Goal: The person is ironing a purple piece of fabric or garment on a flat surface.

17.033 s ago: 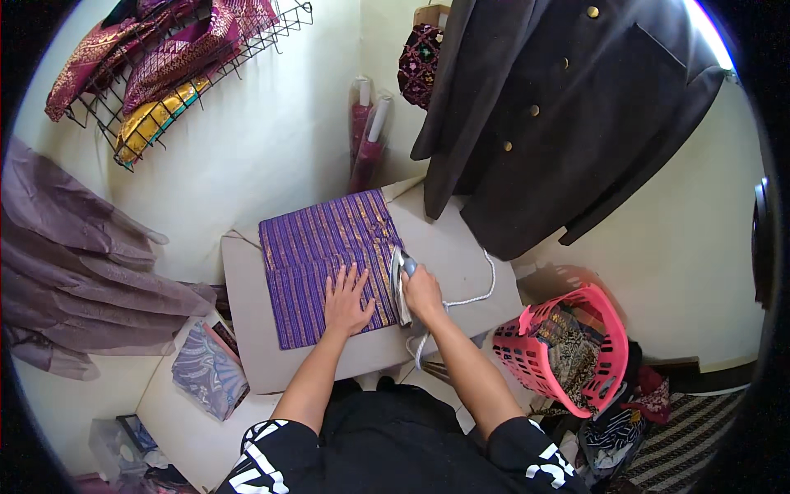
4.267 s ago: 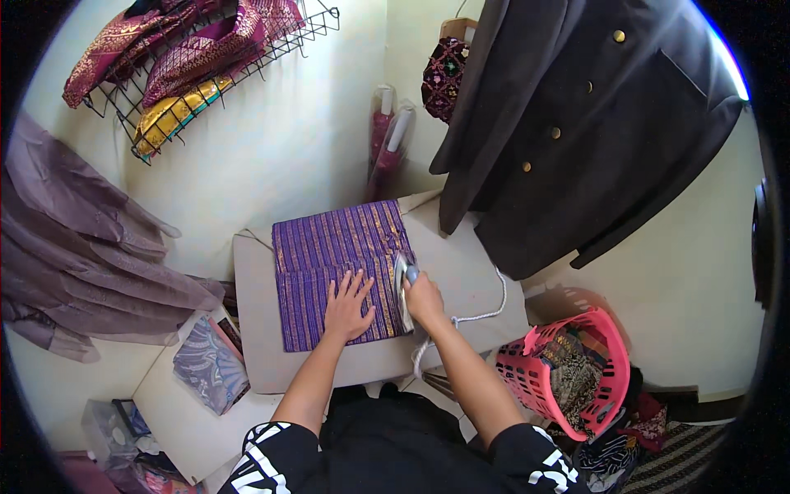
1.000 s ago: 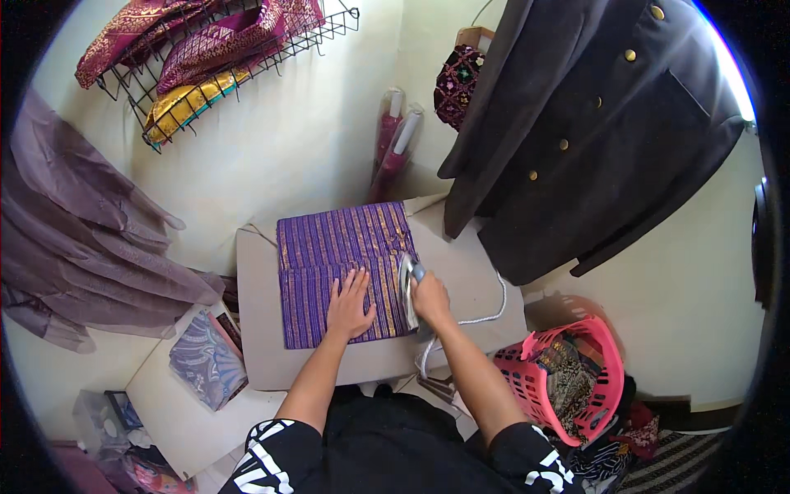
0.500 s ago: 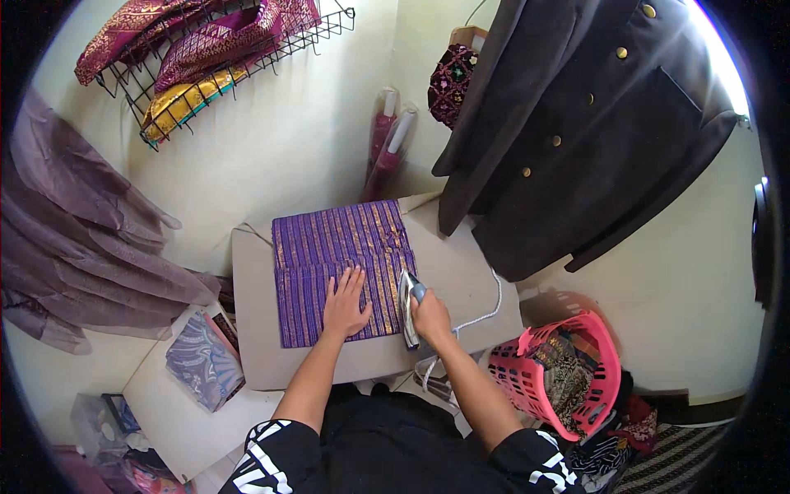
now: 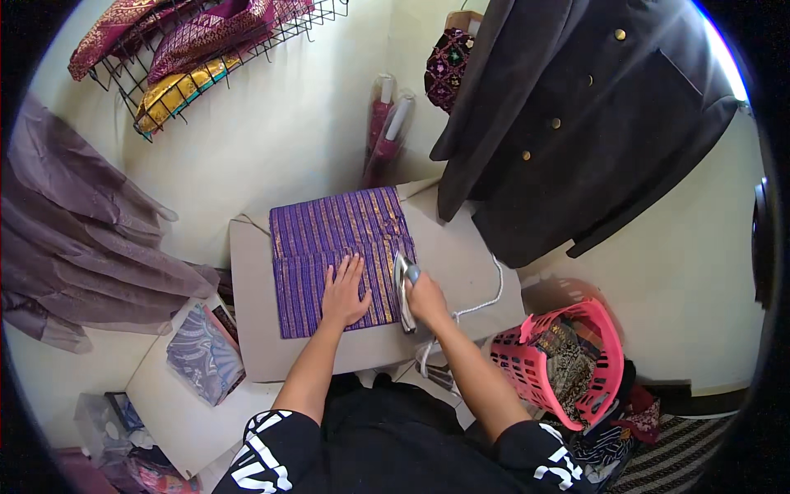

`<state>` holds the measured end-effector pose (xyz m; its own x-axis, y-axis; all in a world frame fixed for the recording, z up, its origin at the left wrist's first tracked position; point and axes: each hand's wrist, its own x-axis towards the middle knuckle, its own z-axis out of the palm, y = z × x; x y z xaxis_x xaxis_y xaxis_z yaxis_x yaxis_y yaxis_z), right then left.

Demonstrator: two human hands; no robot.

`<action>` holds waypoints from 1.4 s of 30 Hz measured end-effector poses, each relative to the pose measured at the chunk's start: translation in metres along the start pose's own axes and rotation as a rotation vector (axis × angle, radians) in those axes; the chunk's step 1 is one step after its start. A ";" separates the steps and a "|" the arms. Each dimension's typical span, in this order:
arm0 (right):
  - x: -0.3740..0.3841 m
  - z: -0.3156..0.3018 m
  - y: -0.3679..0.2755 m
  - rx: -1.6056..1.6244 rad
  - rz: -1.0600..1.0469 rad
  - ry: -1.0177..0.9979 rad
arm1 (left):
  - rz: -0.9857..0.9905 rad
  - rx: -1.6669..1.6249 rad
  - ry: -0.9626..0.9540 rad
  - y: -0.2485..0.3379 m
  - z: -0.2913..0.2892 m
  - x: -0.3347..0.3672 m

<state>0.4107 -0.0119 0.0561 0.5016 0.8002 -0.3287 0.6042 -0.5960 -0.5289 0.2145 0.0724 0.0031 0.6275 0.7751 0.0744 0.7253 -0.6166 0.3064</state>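
Note:
A folded purple cloth with gold stripes (image 5: 329, 222) lies on the beige board (image 5: 461, 247). My left hand (image 5: 346, 296) rests flat on its lower middle, fingers spread and pointing away from me. In my right hand (image 5: 426, 298) is the handle of a clothes iron (image 5: 403, 288), fingers wrapped round it. The iron's sole meets the cloth's right edge, its tip pointing away from me. A white cord (image 5: 485, 303) runs from near my right wrist across the board's right side.
A pink laundry basket (image 5: 605, 362) of clothes stands right of the board. A dark coat (image 5: 609, 140) hangs over the back right. Sheer mauve fabric (image 5: 82, 239) hangs at left above a white surface (image 5: 173, 412). A wire rack (image 5: 247, 58) with folded cloths is on the wall.
The iron has shifted slightly away from me along the cloth's right edge. My left hand keeps its place on the cloth. The whole view has shifted a little.

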 end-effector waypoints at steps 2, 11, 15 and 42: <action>-0.019 0.004 0.005 0.021 -0.029 -0.004 | -0.005 -0.007 0.000 -0.001 0.000 -0.002; 0.033 0.002 -0.016 0.012 -0.072 0.110 | -0.015 -0.029 0.025 0.001 0.000 0.001; 0.041 0.008 -0.027 0.021 -0.089 0.091 | -0.018 -0.061 0.042 -0.002 0.001 0.000; -0.043 0.090 -0.111 0.061 -0.349 -0.149 | -0.348 0.065 0.086 -0.097 -0.041 -0.129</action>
<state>0.2665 0.0255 0.0585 0.1740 0.9581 -0.2278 0.6827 -0.2840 -0.6732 0.0517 0.0380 0.0026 0.3161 0.9470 0.0566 0.9093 -0.3195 0.2667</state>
